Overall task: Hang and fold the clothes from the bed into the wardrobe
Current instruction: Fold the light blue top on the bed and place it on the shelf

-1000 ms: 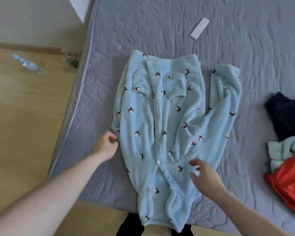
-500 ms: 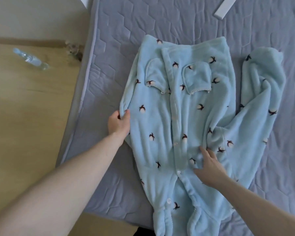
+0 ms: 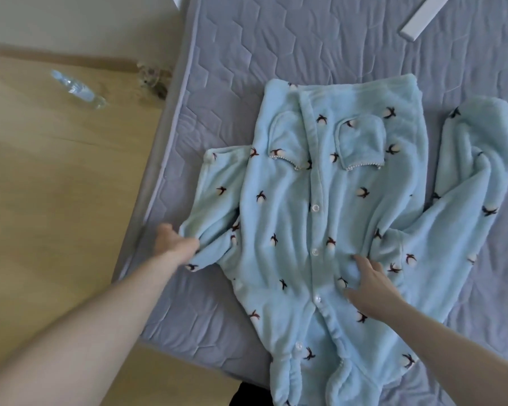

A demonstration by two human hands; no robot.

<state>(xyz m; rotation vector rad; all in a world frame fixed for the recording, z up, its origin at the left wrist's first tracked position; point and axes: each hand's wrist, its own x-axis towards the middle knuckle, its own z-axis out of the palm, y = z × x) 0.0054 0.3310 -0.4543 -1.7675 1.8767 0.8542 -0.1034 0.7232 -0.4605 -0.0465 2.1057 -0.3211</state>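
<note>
Your fleece pyjama top (image 3: 320,218) lies buttoned-side up on the bed (image 3: 247,54). Your left hand (image 3: 173,244) pinches its sleeve, likely to fold it, while your right hand (image 3: 373,288) presses flat, fingers straight, anchoring it.

**Fleece pyjama top spread on the mattress**

A light blue fleece pyjama top (image 3: 320,206), printed with small dark birds and buttoned down the front, lies flat on a grey quilted mattress (image 3: 276,48). The left hand (image 3: 173,244) grips the bunched cuff of one sleeve near the mattress edge; the right hand (image 3: 373,288) presses flat, fingers spread, just beside the button strip. A white flat bar (image 3: 424,17) lies at the top (what it is cannot be told), and a clear plastic bottle (image 3: 77,89) lies on the wooden floor (image 3: 56,186)
</note>
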